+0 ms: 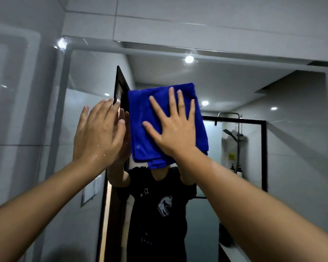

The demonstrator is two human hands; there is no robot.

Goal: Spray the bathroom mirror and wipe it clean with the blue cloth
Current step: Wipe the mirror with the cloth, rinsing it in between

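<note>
Mirror (235, 87), wall-mounted, stood directly ahead of both hands and was flecked with droplets near its top edge. Blue cloth (150, 120), folded in layers, lay flat on the glass under the right hand (175, 133), whose fingers were spread wide and pressed the cloth to the mirror. Left hand (97, 133), wet, was just beside the cloth's left edge, fingers straight and together, fingertips touching the glass, holding nothing. Black shirt (155, 214) showed reflected below the hands.
</note>
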